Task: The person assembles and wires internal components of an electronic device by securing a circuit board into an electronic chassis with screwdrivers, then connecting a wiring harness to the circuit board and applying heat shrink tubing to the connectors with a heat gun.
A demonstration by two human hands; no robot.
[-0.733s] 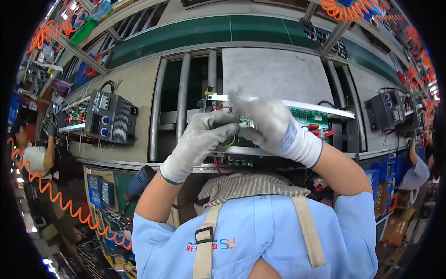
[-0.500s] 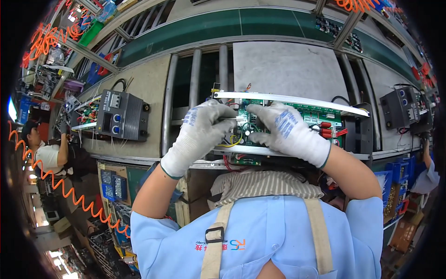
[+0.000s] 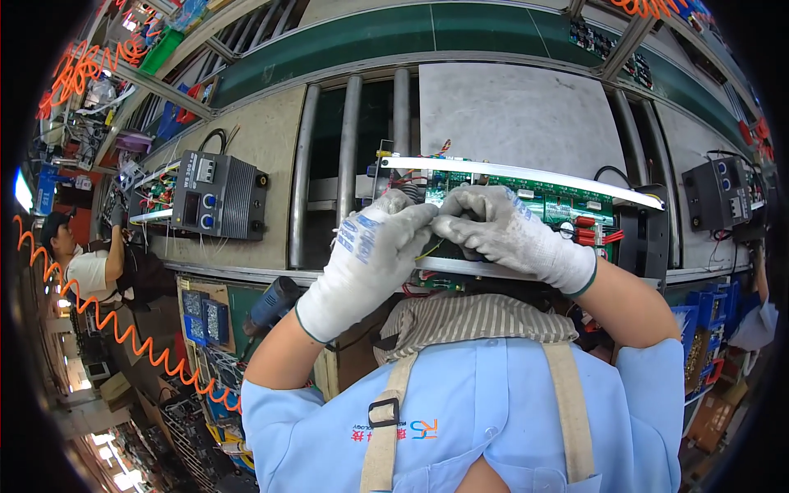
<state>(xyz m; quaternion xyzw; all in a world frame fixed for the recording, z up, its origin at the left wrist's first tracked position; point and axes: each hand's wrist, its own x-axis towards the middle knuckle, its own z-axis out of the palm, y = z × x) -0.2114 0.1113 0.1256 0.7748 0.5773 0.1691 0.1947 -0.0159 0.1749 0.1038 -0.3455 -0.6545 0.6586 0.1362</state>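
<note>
In front of me lies an open electronic unit with a green circuit board (image 3: 538, 203), framed by a long silver metal rail (image 3: 526, 178). Over the board's left part, my left hand (image 3: 374, 242) in a white-grey glove has its thumb and fingers pressed together. My right hand (image 3: 505, 234), gloved alike, is curled in a pinch, its fingertips close against the left ones. What lies between the fingertips is too small or hidden to name. A yellow-green wire (image 3: 430, 251) shows just below them. Red components (image 3: 584, 232) sit on the board beside my right hand.
A dark grey boxed unit (image 3: 218, 201) stands at left, another (image 3: 719, 193) at right. Metal rollers (image 3: 347, 156) and a pale board (image 3: 518, 111) lie beyond my work. A blue power tool (image 3: 273, 302) is by my left forearm. An orange coiled hose (image 3: 136, 349) and a co-worker (image 3: 90, 263) are at left.
My hands have come together over the board's left part. The right hand's outstretched fingers have curled into a pinch, and the left hand has turned and moved slightly down and to the right.
</note>
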